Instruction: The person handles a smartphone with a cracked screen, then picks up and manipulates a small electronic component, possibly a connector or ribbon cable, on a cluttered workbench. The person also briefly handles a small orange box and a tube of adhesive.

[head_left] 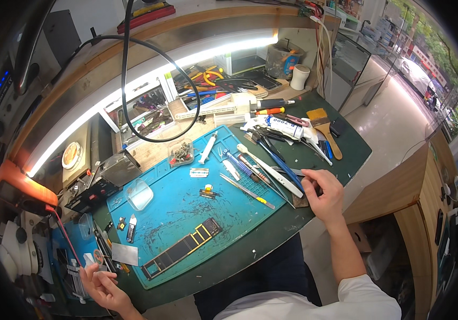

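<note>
From the head view, saw the right hand (322, 194) at the right side of a blue work mat (253, 217), thumb and forefinger bent close to each other beside the near ends of a blue-handled brush (282, 164) and a white-handled brush (271, 172); could not tell whether clamped on anything or merely touching. Found both brushes lying slantwise, almost parallel, along the mat's right edge. Judged both light, with stiff, smooth, perhaps slightly slippery handles, best taken mid-handle, clear of the softer bristles. Saw the left hand (102, 288) at the lower left, fingers loosely curled, with a red test lead (67, 237) running from an orange multimeter (23, 186) down to the fingertips; could not tell whether gripped. Judged the lead light and, if an ordinary cable, limp, best pinched near the lower end. Counted two hands, two slim brushes, one wide flat brush (329, 138), one multimeter, one long circuit board (181, 249) flat on the mat between the hands, one syringe (207, 148), one razor blade (199, 173), one clear tub of small metal parts (181, 153), one grey metal plate (125, 254) near the left hand and one white glue tube (284, 127).
</note>
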Motion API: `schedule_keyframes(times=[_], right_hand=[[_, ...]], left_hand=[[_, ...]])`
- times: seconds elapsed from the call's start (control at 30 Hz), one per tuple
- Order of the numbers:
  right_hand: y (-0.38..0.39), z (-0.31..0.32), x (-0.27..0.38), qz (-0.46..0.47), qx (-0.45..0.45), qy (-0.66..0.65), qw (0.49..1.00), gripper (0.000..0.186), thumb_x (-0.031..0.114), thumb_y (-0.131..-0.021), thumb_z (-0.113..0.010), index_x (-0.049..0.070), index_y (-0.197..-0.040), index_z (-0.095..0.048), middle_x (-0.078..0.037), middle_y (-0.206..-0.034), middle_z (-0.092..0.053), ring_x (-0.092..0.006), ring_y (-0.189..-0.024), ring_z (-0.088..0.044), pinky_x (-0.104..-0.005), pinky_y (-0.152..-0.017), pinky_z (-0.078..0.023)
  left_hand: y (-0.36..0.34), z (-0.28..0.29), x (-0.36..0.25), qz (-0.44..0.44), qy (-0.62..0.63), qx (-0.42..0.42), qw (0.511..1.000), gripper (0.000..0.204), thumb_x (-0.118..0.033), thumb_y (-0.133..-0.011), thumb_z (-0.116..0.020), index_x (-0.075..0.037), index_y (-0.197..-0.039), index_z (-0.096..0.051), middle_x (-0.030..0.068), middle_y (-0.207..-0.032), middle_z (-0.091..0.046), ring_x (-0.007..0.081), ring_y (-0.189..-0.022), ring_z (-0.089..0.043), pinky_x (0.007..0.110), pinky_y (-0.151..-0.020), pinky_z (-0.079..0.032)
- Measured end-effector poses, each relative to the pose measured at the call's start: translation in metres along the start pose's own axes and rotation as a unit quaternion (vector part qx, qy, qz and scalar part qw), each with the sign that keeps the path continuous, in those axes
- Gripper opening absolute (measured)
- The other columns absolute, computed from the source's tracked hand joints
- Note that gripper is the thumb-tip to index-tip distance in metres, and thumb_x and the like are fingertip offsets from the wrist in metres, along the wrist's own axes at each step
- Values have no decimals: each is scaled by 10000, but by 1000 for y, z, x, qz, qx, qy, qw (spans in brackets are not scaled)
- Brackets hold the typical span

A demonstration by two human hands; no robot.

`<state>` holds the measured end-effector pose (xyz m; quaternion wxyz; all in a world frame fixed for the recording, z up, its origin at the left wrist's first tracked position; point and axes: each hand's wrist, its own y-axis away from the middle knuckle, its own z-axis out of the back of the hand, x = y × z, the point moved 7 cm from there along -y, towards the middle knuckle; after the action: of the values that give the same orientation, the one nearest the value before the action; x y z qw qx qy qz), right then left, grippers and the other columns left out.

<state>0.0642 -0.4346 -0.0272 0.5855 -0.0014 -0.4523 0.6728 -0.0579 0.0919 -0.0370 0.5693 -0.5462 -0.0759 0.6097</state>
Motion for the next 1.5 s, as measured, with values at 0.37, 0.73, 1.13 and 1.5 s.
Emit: schedule_keyframes(times=[0.37, 0.73, 1.13, 1.5], right_hand=[[-1, -9, -8, -68, 23, -10, 997, 215, 94, -844, -780, 42, -1047, -730, -43, -821, -612, -131, -605, -541, -286, -563, -443], [11, -15, -23, -82, 43, 22, 995, 192, 105, -1030, -592, -16, -1147, -684, -57, -947, -623, -134, -813, -564, -260, -703, -451], [9, -16, -32, -45, 27, 17, 998, 200, 123, -1037, -574, -15, -1131, -684, -53, -927, -611, -139, -770, -545, -274, -662, -432], [12, -16, -43, -20, 18, 29, 999, 211, 144, -1047, -570, 0, -1145, -689, -67, -948, -633, -156, -804, -575, -283, -694, -452]], left_hand=[[10, 7, 4, -45, 33, -8, 998, 369, -40, -1047, -483, 63, -1401, -491, 115, -994, -680, 121, -597, -534, 237, -562, -451], [3, 0, -69, -329, -27, 66, 942, 372, -353, -1026, -600, -49, -847, -715, -14, -577, -525, 152, -459, -493, 285, -438, -333], [12, 1, -73, -357, -10, 77, 931, 335, -351, -1019, -610, -58, -884, -703, -40, -559, -445, 124, -458, -433, 271, -447, -291], [10, 3, -74, -356, -15, 78, 931, 386, -352, -1037, -579, -52, -831, -710, -27, -561, -532, 128, -451, -484, 270, -443, -312]])
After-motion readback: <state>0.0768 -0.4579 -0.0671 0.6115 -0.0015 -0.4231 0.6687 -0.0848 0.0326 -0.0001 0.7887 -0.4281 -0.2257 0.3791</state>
